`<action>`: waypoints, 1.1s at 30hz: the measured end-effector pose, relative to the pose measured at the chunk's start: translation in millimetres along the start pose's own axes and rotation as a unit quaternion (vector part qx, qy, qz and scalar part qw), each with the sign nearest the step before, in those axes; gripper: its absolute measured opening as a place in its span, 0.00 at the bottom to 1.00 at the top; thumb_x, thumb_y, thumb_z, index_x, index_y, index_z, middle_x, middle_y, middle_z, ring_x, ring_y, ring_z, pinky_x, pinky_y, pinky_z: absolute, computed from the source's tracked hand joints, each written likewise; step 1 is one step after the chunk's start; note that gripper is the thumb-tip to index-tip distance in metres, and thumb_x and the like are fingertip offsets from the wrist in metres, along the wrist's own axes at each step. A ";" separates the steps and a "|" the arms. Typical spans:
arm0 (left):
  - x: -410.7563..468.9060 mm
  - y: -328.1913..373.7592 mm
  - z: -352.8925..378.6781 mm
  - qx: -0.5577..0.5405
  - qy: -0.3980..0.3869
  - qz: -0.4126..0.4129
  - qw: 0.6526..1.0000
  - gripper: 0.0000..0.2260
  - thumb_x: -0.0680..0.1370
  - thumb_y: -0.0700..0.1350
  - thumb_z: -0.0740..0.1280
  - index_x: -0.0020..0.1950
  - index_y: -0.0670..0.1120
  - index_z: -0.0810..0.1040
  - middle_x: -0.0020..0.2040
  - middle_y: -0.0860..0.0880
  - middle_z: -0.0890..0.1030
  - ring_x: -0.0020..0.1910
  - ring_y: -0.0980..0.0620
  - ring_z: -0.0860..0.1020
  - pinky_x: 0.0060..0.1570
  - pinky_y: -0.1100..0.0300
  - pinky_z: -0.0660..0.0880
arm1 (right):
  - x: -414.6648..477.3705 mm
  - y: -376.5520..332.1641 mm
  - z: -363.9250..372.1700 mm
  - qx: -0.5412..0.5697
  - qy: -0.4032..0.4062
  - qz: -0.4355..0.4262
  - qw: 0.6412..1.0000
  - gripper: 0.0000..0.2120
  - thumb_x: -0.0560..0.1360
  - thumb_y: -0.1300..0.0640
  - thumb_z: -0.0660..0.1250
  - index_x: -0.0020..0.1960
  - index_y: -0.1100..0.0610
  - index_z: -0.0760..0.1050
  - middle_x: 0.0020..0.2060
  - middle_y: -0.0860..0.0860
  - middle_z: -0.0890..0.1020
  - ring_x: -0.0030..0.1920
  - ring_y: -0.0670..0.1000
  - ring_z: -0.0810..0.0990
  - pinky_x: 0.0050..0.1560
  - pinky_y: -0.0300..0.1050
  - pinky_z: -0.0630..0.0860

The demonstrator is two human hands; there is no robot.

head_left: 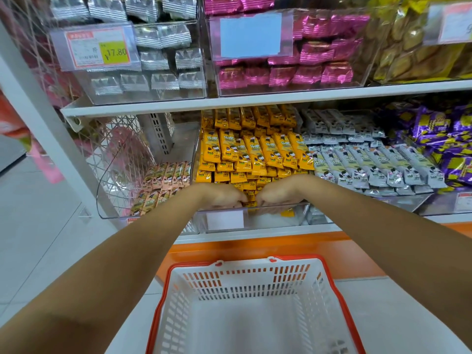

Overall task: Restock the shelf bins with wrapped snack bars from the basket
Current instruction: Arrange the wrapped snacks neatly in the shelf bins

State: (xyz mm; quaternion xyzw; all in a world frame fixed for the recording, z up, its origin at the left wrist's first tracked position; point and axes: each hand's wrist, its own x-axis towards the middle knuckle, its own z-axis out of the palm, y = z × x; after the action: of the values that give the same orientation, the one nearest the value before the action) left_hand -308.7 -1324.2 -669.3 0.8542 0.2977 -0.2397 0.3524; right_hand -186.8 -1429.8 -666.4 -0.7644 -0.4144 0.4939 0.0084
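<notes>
Currently your left hand [221,197] and right hand [279,194], fingers curled, grip unclear, meet atop yellow wrapped snack bars [255,154] lying front-to-back inside the clear plastic bin [270,221].

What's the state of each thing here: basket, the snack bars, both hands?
basket, upright, no bars seen inside.
yellow bars, piled high.
pink bars, low stock, two short rows.
grey bars, well stocked.
left hand, fingers curled down among the front yellow bars; grip unclear.
right hand, same, beside the left hand.
</notes>
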 end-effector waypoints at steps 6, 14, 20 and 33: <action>-8.7 4.3 -8.8 -0.020 -0.025 -0.025 0.999 0.18 0.83 0.50 0.53 0.44 0.44 0.77 0.38 0.46 0.78 0.32 0.52 0.72 0.34 0.64 0.70 | -6.5 -0.1 -7.9 -0.047 -0.018 0.070 0.996 0.21 0.81 0.54 0.49 0.42 0.63 0.76 0.35 0.57 0.78 0.36 0.54 0.78 0.44 0.44 0.77; -23.5 9.8 -24.7 0.035 -0.099 -0.129 0.986 0.30 0.83 0.57 0.47 0.62 0.33 0.75 0.54 0.35 0.79 0.46 0.42 0.79 0.58 0.49 0.74 | -8.2 8.3 -6.7 -0.068 -0.039 0.148 0.986 0.26 0.82 0.51 0.47 0.70 0.67 0.67 0.70 0.63 0.66 0.72 0.60 0.64 0.70 0.48 0.64; -22.3 10.1 -23.4 0.018 -0.102 -0.134 0.986 0.30 0.83 0.57 0.47 0.66 0.34 0.72 0.63 0.34 0.75 0.58 0.40 0.75 0.65 0.47 0.69 | -10.8 6.2 -7.0 -0.058 0.028 0.113 0.991 0.14 0.81 0.55 0.51 0.46 0.61 0.71 0.43 0.60 0.75 0.42 0.56 0.78 0.47 0.50 0.79; -34.7 7.4 -16.6 0.034 -0.032 -0.093 0.995 0.22 0.83 0.52 0.53 0.67 0.38 0.72 0.63 0.41 0.75 0.61 0.44 0.74 0.59 0.55 0.70 | -22.5 5.6 1.7 -0.111 0.044 0.060 0.991 0.15 0.82 0.57 0.50 0.46 0.59 0.73 0.41 0.54 0.75 0.39 0.52 0.77 0.38 0.43 0.76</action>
State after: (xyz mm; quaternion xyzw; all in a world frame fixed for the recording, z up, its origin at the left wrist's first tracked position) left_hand -324.9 -1327.9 -633.9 0.8261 0.3564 -0.3083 0.3089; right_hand -188.4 -1448.5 -652.8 -0.8050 -0.4193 0.4103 -0.0883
